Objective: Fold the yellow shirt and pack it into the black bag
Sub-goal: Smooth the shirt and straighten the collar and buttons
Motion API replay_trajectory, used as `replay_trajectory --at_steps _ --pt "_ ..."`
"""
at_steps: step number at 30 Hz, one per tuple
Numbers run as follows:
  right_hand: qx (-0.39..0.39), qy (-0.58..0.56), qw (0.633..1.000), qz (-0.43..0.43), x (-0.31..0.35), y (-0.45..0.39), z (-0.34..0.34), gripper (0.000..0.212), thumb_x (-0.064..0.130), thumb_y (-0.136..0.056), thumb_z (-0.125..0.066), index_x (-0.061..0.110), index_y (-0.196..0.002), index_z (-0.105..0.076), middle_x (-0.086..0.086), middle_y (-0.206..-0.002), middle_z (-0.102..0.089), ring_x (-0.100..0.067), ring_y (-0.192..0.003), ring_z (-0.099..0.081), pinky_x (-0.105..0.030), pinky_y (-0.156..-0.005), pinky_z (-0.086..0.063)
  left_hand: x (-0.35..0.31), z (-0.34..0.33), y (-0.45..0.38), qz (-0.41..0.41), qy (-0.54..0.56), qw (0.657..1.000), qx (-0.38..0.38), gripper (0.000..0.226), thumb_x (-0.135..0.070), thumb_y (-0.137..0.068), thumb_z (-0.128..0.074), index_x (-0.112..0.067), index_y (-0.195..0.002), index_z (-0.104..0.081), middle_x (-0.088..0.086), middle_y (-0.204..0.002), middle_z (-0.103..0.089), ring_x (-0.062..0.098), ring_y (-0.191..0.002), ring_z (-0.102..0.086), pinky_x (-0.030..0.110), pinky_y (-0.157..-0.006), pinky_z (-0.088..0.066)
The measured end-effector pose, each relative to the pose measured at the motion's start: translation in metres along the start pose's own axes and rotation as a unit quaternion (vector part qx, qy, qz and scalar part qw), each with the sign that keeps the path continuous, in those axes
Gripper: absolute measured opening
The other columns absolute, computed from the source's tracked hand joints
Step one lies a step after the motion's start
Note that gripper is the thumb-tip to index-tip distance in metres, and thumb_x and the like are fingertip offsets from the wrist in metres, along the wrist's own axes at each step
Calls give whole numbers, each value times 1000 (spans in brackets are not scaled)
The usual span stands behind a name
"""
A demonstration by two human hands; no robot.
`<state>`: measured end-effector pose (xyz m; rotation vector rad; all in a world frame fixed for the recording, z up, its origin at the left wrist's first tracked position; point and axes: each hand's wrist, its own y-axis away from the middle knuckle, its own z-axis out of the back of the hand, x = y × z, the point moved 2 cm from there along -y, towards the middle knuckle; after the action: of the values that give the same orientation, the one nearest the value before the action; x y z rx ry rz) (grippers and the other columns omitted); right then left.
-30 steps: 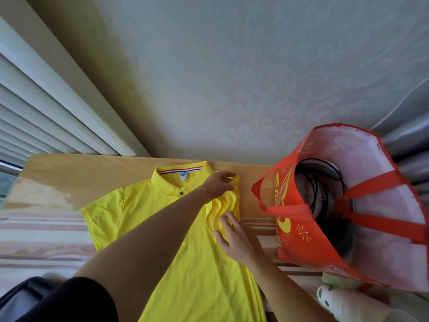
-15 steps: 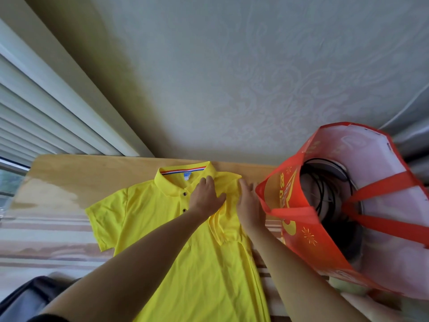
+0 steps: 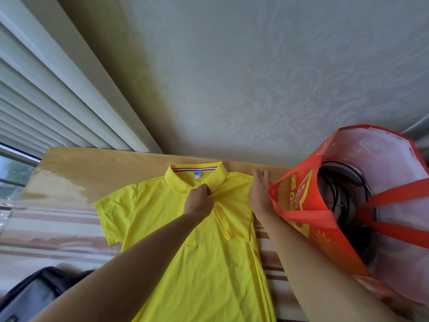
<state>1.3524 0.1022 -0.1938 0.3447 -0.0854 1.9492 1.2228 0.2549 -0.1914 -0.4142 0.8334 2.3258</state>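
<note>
Yellow shirt (image 3: 204, 240) lies flat on bench (image 3: 92, 168), right sleeve folded inward. Left hand (image 3: 199, 201) pinches cloth below the collar, probably anchoring it; right hand (image 3: 260, 194), open, presses the fold's edge flat.

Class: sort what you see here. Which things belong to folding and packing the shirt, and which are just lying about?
In the job:
yellow polo shirt
left hand, pinching the fabric
right hand, flat on the shirt's edge
black bag, bottom left

Lying about:
red tote bag
black cables inside it
wooden board
</note>
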Motion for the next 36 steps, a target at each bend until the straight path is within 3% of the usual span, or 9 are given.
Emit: replay_trajectory --at_steps 4,7,12,16,22,25,28,31,36 --pt "-41 1 999 26 0 42 -1 23 20 -85 -58 6 -103 -53 -16 -97 -53 -38 -81 -60 -45 -60 -50 -11 0 11 -10 -65 998 -24 27 -18 -79 -57 -14 -106 -60 9 -110 -56 31 -101 -58 41 -80 -53" --pt "14 -7 999 -37 -4 93 -3 29 33 -84 -67 8 -96 -58 -14 -91 -59 -37 -74 -65 -41 -53 -50 -32 -3 12 -86 -135 984 -75 36 -26 -78 -58 -14 -112 -60 7 -120 -52 30 -117 -46 44 -90 -44" --pt "59 11 995 -77 -14 138 1 35 43 -81 -69 12 -94 -60 -9 -83 -61 -33 -61 -67 -37 -45 -49 -89 -16 -7 -152 -125 980 21 45 -41 -88 -58 -21 -128 -58 4 -134 -52 27 -131 -38 46 -101 -35" --pt "91 2 995 -31 -27 138 2 29 37 -93 -59 11 -106 -63 -10 -96 -65 -34 -81 -69 -40 -61 -53 -111 -31 -16 -128 -155 976 80 42 -48 -86 -65 -26 -121 -64 7 -130 -54 30 -130 -41 48 -102 -34" --pt "55 48 996 -53 -48 126 -1 26 25 -76 -82 12 -74 -60 -7 -63 -61 -27 -48 -63 -31 -37 -45 -123 -32 -35 -102 -37 994 19 19 -27 -86 -68 -25 -104 -74 1 -114 -71 25 -112 -61 37 -93 -42" --pt "30 57 997 -47 -49 125 5 26 27 -79 -76 9 -89 -59 -12 -77 -62 -31 -62 -65 -36 -48 -49 -116 -32 -37 -137 -42 988 61 28 -31 -84 -72 -25 -112 -72 1 -116 -69 23 -115 -60 40 -94 -50" --pt "-32 49 997 50 -36 119 6 50 29 -86 -64 7 -129 -50 -18 -121 -58 -35 -105 -59 -43 -82 -51 -97 -16 -23 -199 -35 979 -34 27 -24 -87 -65 -22 -114 -67 6 -114 -63 28 -114 -52 42 -93 -47" --pt "-8 12 984 179 -8 117 -2 63 39 -98 -47 13 -153 -30 -11 -161 -26 -29 -148 -26 -39 -111 -33 -56 6 0 -238 -76 962 -113 31 -11 -82 -63 -18 -112 -66 5 -113 -61 30 -112 -51 46 -88 -47" --pt "71 19 972 222 11 143 -43 69 57 -101 -30 19 -158 -19 -8 -166 -7 -29 -153 -6 -51 -119 -18 38 44 26 -193 -114 962 -155 45 0 -72 -62 -18 -114 -64 6 -115 -58 30 -108 -51 45 -82 -49"
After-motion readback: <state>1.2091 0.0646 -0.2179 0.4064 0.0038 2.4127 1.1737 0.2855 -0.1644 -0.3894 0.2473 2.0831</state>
